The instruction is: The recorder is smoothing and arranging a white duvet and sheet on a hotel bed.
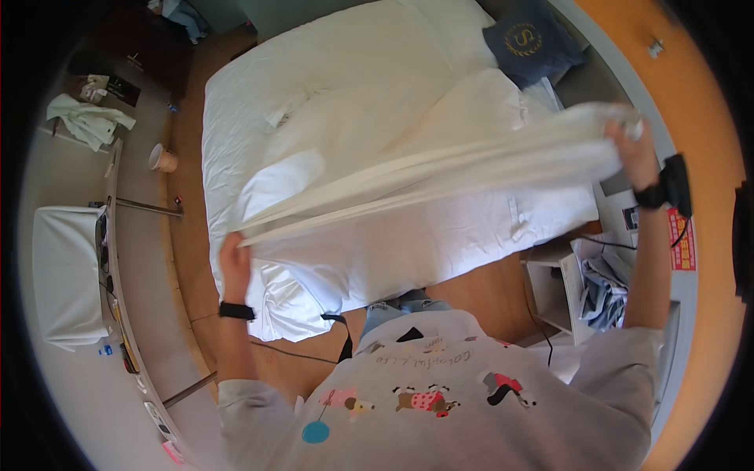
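A white bed sheet or cover (412, 168) is stretched above the near side of the bed, its edge running in folds between my two hands. My left hand (235, 262) grips one end of that edge near the foot of the bed. At the head end, my right hand (633, 147) holds the other end, slightly blurred and raised. Below lies the bed (406, 268), dressed in white bedding that hangs over its near side. A bunched white cloth (288, 306) droops at the near left corner. The dark blue cushion (527, 44) with a gold emblem rests by the headboard.
At right, an open bedside cabinet (548, 282) stands close to the bed, crumpled grey fabric (604, 288) beside it. Dark cables cross the wooden floor (477, 300). Along the left wall are a long counter (121, 265) and a bin (163, 159). A person (182, 17) is at the far left.
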{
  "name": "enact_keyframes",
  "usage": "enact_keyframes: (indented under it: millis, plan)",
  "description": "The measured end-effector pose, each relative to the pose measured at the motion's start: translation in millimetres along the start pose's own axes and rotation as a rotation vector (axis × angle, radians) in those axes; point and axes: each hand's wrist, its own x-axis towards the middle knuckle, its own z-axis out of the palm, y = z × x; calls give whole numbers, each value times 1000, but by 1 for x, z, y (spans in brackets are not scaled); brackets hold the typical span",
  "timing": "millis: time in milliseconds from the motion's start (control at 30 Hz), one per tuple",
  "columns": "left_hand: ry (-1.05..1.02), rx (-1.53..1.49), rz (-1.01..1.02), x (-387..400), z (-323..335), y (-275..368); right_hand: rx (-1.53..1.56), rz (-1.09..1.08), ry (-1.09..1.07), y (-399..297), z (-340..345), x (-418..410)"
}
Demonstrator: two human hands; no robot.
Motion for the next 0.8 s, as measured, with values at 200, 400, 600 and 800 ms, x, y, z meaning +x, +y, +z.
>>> enact_keyframes:
  millis: [200,400,600,800]
  plan:
    - [106,372,-321,-18,-32,-61,199,-47,-494,-79,129,-55]
    - [-380,-613,-557,-88,81,22,271,86,-423,-92,240,-97]
    - [-234,-1892,-1274,-86,126,91,360,-51,-826,-107,303,-169]
    - [-91,-829,-733,-91,76,78,914,494,-962,-25,296,-188]
